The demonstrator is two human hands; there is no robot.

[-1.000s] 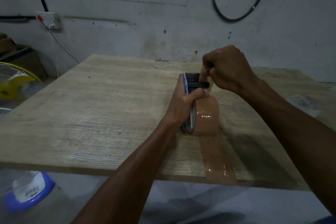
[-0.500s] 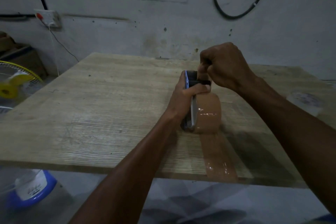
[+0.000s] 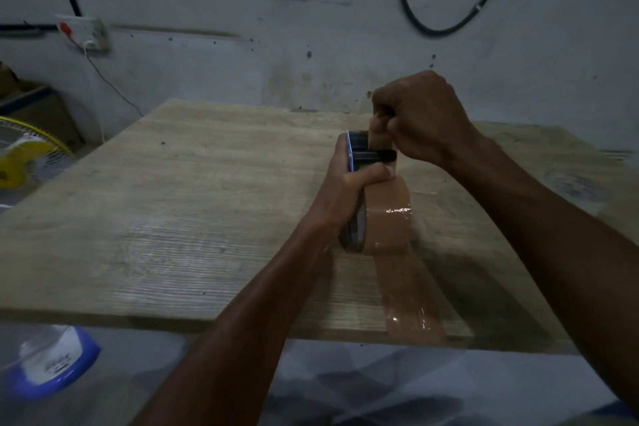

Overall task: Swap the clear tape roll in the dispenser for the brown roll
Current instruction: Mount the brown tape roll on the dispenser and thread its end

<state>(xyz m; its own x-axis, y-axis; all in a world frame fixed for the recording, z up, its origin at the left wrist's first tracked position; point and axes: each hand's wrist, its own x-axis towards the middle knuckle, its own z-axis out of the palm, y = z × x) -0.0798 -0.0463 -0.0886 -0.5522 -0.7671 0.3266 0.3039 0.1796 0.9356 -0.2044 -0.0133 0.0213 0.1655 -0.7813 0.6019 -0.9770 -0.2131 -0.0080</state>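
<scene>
The brown tape roll (image 3: 389,218) sits in the black and blue dispenser (image 3: 361,154), which stands on the wooden table (image 3: 193,204). My left hand (image 3: 349,194) grips the dispenser's frame from the left, thumb over the roll. Above the dispenser's front end, my right hand (image 3: 422,121) pinches the brown tape's free end in a closed fist. A strip of brown tape (image 3: 408,297) lies stuck on the table from the roll to the near edge. The clear tape roll (image 3: 575,187) lies flat at the table's right side.
A yellow fan (image 3: 20,162) stands on the floor at the left. A blue and white container (image 3: 48,361) is below the table's near left edge. A wall socket (image 3: 86,33) and black cables hang on the grey wall behind.
My right hand has lifted a little, drawing the tape end upward over the dispenser's front. The left hand and dispenser have stayed in place.
</scene>
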